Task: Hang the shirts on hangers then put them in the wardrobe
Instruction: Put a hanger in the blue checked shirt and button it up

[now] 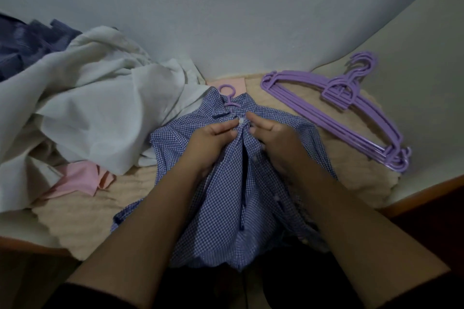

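Note:
A blue-and-white checked shirt point(226, 195) lies on the bed in front of me, with a purple hanger point(227, 94) inside it; only the hook sticks out at the collar. My left hand point(213, 138) pinches the left edge of the shirt front just below the collar. My right hand point(271, 133) pinches the right edge opposite it, at a small white button point(241, 121) between my fingertips. The shirt's lower part hangs over the bed's near edge.
A stack of purple hangers point(346, 110) lies to the right on the beige bedspread point(351, 158). A heap of white point(100, 108), pink point(77, 178) and dark blue point(27, 42) clothes fills the left. A pale wall point(226, 7) stands behind.

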`<state>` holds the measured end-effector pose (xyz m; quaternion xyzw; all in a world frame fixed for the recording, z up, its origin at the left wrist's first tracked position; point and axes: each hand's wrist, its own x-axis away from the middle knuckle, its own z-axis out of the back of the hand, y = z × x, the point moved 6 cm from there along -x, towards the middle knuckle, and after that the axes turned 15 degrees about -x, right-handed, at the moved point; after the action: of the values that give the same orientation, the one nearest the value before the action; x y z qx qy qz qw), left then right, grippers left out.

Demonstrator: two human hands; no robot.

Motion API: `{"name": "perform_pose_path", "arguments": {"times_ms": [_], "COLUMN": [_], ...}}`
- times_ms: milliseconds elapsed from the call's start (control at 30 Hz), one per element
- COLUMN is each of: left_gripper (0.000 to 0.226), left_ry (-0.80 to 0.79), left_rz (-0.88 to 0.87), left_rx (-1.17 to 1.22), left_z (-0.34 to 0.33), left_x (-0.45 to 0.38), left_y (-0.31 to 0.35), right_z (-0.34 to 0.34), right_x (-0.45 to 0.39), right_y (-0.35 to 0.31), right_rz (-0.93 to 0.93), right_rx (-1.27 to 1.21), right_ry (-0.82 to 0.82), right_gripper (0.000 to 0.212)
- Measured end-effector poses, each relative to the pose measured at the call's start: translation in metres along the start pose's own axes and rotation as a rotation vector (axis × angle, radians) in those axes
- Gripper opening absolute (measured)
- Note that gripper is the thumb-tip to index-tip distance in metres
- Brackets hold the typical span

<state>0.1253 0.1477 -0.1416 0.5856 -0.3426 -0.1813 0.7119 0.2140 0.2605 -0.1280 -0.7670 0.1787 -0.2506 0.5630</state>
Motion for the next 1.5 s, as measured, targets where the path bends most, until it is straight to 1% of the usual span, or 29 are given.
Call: {"name": "perform_pose_path", "arguments": {"times_ms": [67,133,200,267,333,400,600,700,800,867,933,1000,1033,1133,1233,1300,1367,1433,1500], "left_gripper": [0.031,0.031,0.030,0.028,0.025,0.020,0.018,0.021,0.022,0.017,0.014,0.013,0.017,0.027,0.014,0.014,0.016,0.014,0.015], "left_ry": [-0.019,-0.050,-0.070,-0.081,-0.091,-0.087,-0.113,-0.054,0.118,0.229,0.276,0.260,0.241,0.185,0.150,0.165,0.174,0.113,-0.006], "left_rz": [0.011,0.049,0.098,0.112,0.102,0.099,0.083,0.069,-0.051,-0.123,-0.136,-0.139,-0.128,-0.020,0.063,0.066,0.073,0.158,0.248], "left_rx": [-0.003,-0.048,-0.143,-0.267,-0.327,-0.344,-0.391,-0.458,-0.615,-0.778,-0.909,-0.965,-0.965,-0.991,-1.057,-0.998,-0.839,-0.513,-0.158], "left_z": [0.000,0.000,0.002,0.006,0.009,0.013,0.025,0.030,0.034,0.033,0.031,0.027,0.025,0.020,0.018,0.018,0.021,0.023,0.017], "left_x": [-0.010,-0.015,-0.014,-0.009,-0.002,0.008,0.032,0.044,0.049,0.052,0.054,0.054,0.054,0.049,0.041,0.040,0.040,0.042,0.044], "left_y": [0.002,-0.008,-0.026,-0.041,-0.051,-0.055,-0.056,-0.053,-0.047,-0.040,-0.035,-0.032,-0.031,-0.032,-0.034,-0.032,-0.031,-0.035,-0.038], "right_z": [0.002,0.006,0.010,0.014,0.018,0.020,0.027,0.030,0.030,0.030,0.029,0.027,0.026,0.028,0.027,0.026,0.024,0.023,0.020], "right_x": [-0.013,-0.020,-0.019,-0.014,-0.006,0.003,0.039,0.053,0.059,0.059,0.056,0.055,0.053,0.044,0.037,0.035,0.033,0.035,0.041], "right_y": [-0.002,0.005,0.021,0.033,0.038,0.038,0.034,0.032,0.031,0.031,0.031,0.029,0.029,0.032,0.034,0.035,0.035,0.031,0.026], "right_rz": [0.002,-0.047,-0.121,-0.166,-0.166,-0.146,-0.116,-0.020,0.074,0.069,0.042,0.002,-0.021,-0.090,-0.167,-0.205,-0.202,-0.179,-0.181], "right_rx": [0.004,0.082,0.157,0.154,0.122,0.140,0.435,0.612,0.759,0.821,0.836,0.818,0.818,0.869,0.928,0.921,0.898,0.778,0.509], "right_ry": [-0.015,-0.037,-0.069,-0.077,-0.065,-0.055,-0.027,0.046,0.140,0.154,0.126,0.112,0.115,0.136,0.131,0.121,0.122,0.132,0.128], "right_gripper": [0.043,0.046,0.048,0.049,0.049,0.048,0.040,0.035,0.029,0.027,0.024,0.025,0.026,0.033,0.034,0.030,0.028,0.023,0.014]}}
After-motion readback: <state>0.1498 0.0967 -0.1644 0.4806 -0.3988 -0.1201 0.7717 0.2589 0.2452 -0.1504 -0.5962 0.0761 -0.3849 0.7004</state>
